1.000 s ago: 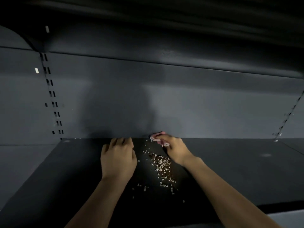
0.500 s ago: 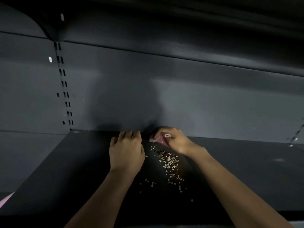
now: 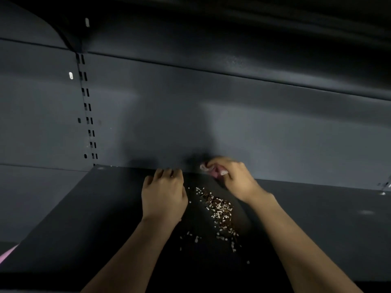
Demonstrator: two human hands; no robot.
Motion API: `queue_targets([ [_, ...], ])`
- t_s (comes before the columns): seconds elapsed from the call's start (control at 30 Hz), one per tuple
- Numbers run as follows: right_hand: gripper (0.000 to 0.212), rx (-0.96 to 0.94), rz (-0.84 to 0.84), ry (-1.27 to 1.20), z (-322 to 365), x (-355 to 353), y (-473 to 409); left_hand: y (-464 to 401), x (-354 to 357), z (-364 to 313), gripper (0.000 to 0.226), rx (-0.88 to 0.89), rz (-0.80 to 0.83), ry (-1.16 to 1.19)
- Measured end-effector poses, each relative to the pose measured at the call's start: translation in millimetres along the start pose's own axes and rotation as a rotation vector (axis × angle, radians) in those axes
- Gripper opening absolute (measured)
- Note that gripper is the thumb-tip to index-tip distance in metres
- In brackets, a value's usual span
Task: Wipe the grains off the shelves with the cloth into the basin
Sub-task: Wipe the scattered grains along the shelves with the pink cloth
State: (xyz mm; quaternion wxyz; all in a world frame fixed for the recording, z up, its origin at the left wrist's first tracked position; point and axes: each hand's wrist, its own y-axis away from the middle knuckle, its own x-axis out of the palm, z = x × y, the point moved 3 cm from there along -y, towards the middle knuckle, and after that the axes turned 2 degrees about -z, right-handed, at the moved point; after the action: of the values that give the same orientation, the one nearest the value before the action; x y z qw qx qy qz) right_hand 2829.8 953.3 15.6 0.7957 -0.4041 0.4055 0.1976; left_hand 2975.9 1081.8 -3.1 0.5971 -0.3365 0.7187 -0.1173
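Right hand [image 3: 237, 178] at the back of the shelf [image 3: 84, 218], roughly one o'clock from the grain pile, fingers [image 3: 213, 163] curled round a bunched pink cloth [image 3: 212, 171] and pinching it against the rear corner where shelf meets back panel [image 3: 190, 123]. Left hand [image 3: 164, 193] at nine o'clock from the pile, knuckles up, fingers [image 3: 167, 173] bent and pressed together with tips down on the shelf; holding nothing as far as can be seen. Grains [image 3: 220, 208] lying between the two hands in a loose streak running from eleven o'clock toward five o'clock, thickest in the middle, with stray bits scattered toward six o'clock near the front edge.

Basin not identifiable here; only a pale pink sliver [image 3: 8, 253] at the lower left edge, too little to name. Hence the main risk: sweeping forward without anything under the front edge, sending grains to the floor.

Other likely troubles, judged from the layout: cloth so tightly bunched that only a narrow strip gets wiped, leaving trails either side; a fast pull flicking light grains sideways past the left hand; grains lodged in the seam at the back being missed; dark shelf and dim light hiding the brown grains, so leftovers easy to overlook. Also possible: forearm dragging through the pile at five o'clock and spreading it.
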Motion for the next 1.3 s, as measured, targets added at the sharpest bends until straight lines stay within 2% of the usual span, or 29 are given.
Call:
queue_targets([
  [0.03,0.044,0.002,-0.054,0.071,-4,-1,0,0,0,0,0.014,0.002,-0.001,0.002],
  [0.1,0.043,-0.014,0.0,0.148,-7,9,3,0,0,0,0.015,-0.001,0.0,-0.002],
  [0.17,0.046,-0.025,0.123,0.104,-6,20,4,-1,0,1,0.014,-0.008,0.016,-0.019],
  [0.27,0.04,0.113,0.165,-0.01,-8,18,0,-1,0,1,0.01,-0.008,0.025,-0.004],
  [0.33,0.033,0.161,0.076,0.001,-12,7,-3,0,0,0,0.011,-0.002,0.032,-0.015],
  [0.43,0.038,0.073,-0.142,0.139,-14,0,0,0,-1,0,0.012,-0.004,0.022,-0.001],
  [0.57,0.049,-0.032,0.097,0.1,-11,31,9,-1,1,1,0.01,-0.004,0.017,-0.009],
  [0.67,0.041,0.212,0.17,-0.213,-7,21,5,-1,0,2,0.008,-0.013,0.015,-0.012],
  [0.77,0.038,0.256,0.386,-0.475,5,-1,3,0,-1,2,0.009,-0.007,-0.004,-0.013],
  [0.83,0.042,0.234,0.367,-0.494,7,-8,-5,0,0,3,0.01,-0.007,0.008,-0.013],
  [0.9,0.047,0.202,0.218,-0.471,5,-7,-16,-1,0,3,0.012,-0.013,0.017,-0.013],
  [0.97,0.049,0.16,0.174,-0.347,5,5,-21,-1,0,5,0.013,-0.023,0.014,-0.008],
  [1.03,0.042,0.148,0.263,-0.277,10,20,-15,-1,-1,7,0.013,-0.039,0.004,-0.003],
  [1.13,0.038,0.169,0.469,-0.499,19,25,5,-1,0,8,0.011,-0.041,0.007,-0.02],
  [1.2,0.038,0.181,0.552,-0.537,18,15,14,-1,-1,7,0.012,-0.042,-0.003,-0.008],
  [1.27,0.036,0.152,0.542,-0.524,18,1,15,-1,-1,7,0.012,-0.04,-0.018,0.002],
  [1.3,0.037,0.144,0.484,-0.531,18,-7,13,-2,0,7,0.012,-0.034,-0.01,-0.007],
])
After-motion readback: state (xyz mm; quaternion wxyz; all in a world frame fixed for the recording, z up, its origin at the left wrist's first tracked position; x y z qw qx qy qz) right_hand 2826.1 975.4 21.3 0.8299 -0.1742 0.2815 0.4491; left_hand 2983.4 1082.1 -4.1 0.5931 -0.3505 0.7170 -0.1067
